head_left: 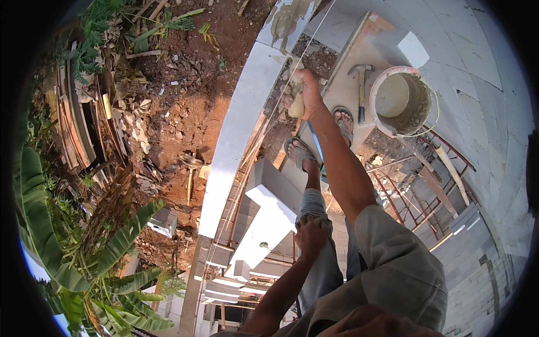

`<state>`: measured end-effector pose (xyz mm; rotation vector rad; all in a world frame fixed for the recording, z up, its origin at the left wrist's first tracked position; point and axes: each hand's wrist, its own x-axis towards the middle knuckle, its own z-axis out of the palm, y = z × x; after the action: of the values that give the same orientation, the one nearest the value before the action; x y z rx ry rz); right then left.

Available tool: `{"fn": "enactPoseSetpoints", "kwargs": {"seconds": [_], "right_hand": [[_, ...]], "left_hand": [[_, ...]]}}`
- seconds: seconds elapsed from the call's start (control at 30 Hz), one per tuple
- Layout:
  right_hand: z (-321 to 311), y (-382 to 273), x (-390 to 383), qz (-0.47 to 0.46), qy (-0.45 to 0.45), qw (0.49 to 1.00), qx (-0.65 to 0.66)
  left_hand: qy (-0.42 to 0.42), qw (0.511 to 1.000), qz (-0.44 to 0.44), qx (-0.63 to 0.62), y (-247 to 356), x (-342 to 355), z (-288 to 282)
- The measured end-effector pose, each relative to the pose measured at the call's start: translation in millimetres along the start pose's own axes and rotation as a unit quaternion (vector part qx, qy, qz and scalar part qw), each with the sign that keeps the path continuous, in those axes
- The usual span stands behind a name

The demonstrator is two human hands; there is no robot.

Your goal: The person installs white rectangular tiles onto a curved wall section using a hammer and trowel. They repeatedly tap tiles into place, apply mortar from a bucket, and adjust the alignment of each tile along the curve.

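Observation:
My right hand [306,95] is closed around the handle of a mortar-smeared trowel [285,28], reaching out over the top of a pale block wall [242,95]. Grey wet mortar coats the trowel's far end and the wall top there, so the blade's edges are hard to make out. A thin taut string [318,28] runs along the wall close to this hand. My left hand [311,235] lies on my knee with its fingers spread and holds nothing. Right of my feet, a bucket [416,109] holds wet grey mortar, and a claw hammer [362,98] lies beside it.
My sandalled feet stand on a narrow platform [348,70]. White blocks [272,216] are stacked near my left knee, and another block [414,50] sits behind the bucket. Reddish metal scaffold bars [393,196] are below. Left of the wall lies red soil [191,112] with a shovel [190,174].

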<state>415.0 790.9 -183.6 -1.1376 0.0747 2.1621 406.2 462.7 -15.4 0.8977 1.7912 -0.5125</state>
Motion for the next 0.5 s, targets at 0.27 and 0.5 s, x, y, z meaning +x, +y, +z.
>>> {"fn": "enactPoseSetpoints", "kwargs": {"seconds": [0.27,0.5], "right_hand": [[-15,0,-7,-0.015,-0.042,0.997,0.061],[-23,0,-7,0.01,-0.019,0.998,0.051]], "left_hand": [[0.015,1.0,-0.007,-0.016,0,3,10],[-0.01,1.0,-0.005,-0.01,10,1,4]]}}
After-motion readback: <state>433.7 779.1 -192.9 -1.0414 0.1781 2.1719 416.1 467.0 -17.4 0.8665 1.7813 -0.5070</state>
